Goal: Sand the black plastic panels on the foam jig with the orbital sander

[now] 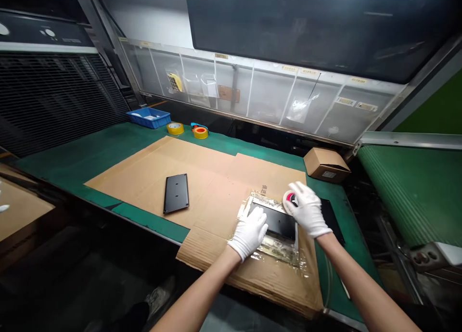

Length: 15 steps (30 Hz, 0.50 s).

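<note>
My left hand (250, 232), in a white glove, rests with its fingers stretched over the left end of a black flat panel (278, 223). That panel lies in a tape-covered frame (277, 251) on the cardboard. In my gloved right hand (307, 208) is a roll of tape (288, 207), pale at the rim with a red inner ring, above the panel's far right corner. Part of the roll is hidden by the fingers. Another black panel (176, 194), with small holes, lies farther left. A dark flat piece (332, 221) shows partly behind my right wrist.
A cardboard sheet (212, 173) covers much of the green bench (75, 151). Yellow tape rolls (175, 128) and a blue bin (149, 118) stand at the back left. A small carton (325, 164) sits at the back right, near a green conveyor belt (418, 192).
</note>
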Tool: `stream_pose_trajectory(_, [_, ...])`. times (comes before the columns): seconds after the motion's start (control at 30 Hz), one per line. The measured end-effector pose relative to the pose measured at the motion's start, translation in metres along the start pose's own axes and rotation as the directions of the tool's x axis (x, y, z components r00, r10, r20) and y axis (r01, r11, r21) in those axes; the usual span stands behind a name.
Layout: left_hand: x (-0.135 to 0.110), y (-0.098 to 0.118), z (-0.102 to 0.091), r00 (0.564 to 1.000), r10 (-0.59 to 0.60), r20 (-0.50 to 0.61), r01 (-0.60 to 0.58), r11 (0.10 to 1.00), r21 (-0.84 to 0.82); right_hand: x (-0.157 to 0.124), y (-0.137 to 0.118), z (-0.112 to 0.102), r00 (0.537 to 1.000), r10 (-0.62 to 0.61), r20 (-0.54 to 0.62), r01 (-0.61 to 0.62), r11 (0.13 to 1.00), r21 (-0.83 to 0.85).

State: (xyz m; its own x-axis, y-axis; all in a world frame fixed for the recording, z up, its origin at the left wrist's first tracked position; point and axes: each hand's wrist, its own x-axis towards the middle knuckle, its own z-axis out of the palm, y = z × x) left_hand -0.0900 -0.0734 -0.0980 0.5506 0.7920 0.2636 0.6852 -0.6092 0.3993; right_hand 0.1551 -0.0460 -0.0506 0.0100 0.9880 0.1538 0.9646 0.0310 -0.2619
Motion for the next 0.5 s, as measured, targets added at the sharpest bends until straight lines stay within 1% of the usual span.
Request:
stream_pose_trajectory(0.03, [0.002, 0.000, 0.001, 1.000, -0.007, -0.013, 0.007, 1.000, 0.001, 0.011, 0.010, -0.008, 0.986, 0.167, -0.022, -0.167, 0.986, -0.012])
stream_pose_trajectory(0.07, [0.005, 0.001, 0.003, 1.000, -0.017, -0.022, 0.017, 1.000, -0.001, 0.021, 0.018, -0.014, 0.950, 0.312, -0.004, -0.312, 0.950, -0.013])
stream_pose_trajectory(0.1, [0.007, 0.001, 0.004, 0.999, -0.027, -0.025, 0.027, 1.000, -0.008, 0.031, 0.025, -0.017, 0.907, 0.419, 0.039, -0.419, 0.908, -0.014])
stream_pose_trajectory(0.13, [0.008, 0.001, 0.005, 0.999, -0.038, -0.025, 0.037, 0.999, -0.021, 0.041, 0.029, -0.019, 0.870, 0.485, 0.087, -0.485, 0.874, -0.015])
stream_pose_trajectory(0.17, [0.009, 0.000, 0.006, 0.999, -0.044, -0.022, 0.043, 0.998, -0.038, 0.049, 0.031, -0.020, 0.846, 0.519, 0.122, -0.522, 0.853, -0.013])
stream_pose_trajectory(0.23, [0.010, -0.003, 0.005, 0.998, -0.055, -0.011, 0.053, 0.994, -0.094, 0.060, 0.028, -0.023, 0.828, 0.544, 0.139, -0.548, 0.836, -0.005])
stream_pose_trajectory(0.27, [0.010, -0.005, 0.002, 0.998, -0.070, -0.005, 0.068, 0.987, -0.145, 0.061, 0.024, -0.026, 0.831, 0.540, 0.131, -0.545, 0.839, 0.001])
stream_pose_trajectory(0.3, [0.012, -0.008, -0.003, 0.996, -0.095, 0.000, 0.092, 0.972, -0.218, 0.060, 0.019, -0.030, 0.845, 0.522, 0.118, -0.527, 0.850, 0.011])
stream_pose_trajectory(0.37, [0.019, -0.012, -0.016, 0.987, -0.162, -0.015, 0.143, 0.904, -0.403, 0.050, 0.006, -0.039, 0.898, 0.431, 0.085, -0.435, 0.899, 0.041])
stream_pose_trajectory(0.43, [0.035, -0.011, -0.031, 0.971, -0.225, -0.082, 0.139, 0.807, -0.575, 0.032, -0.012, -0.045, 0.958, 0.275, 0.076, -0.280, 0.957, 0.073])
stream_pose_trajectory(0.47, [0.046, -0.008, -0.038, 0.963, -0.236, -0.128, 0.104, 0.767, -0.633, 0.023, -0.023, -0.045, 0.978, 0.185, 0.100, -0.193, 0.978, 0.082])
stream_pose_trajectory(0.5, [0.059, -0.003, -0.042, 0.962, -0.217, -0.166, 0.051, 0.738, -0.673, 0.015, -0.035, -0.044, 0.985, 0.104, 0.136, -0.116, 0.990, 0.083])
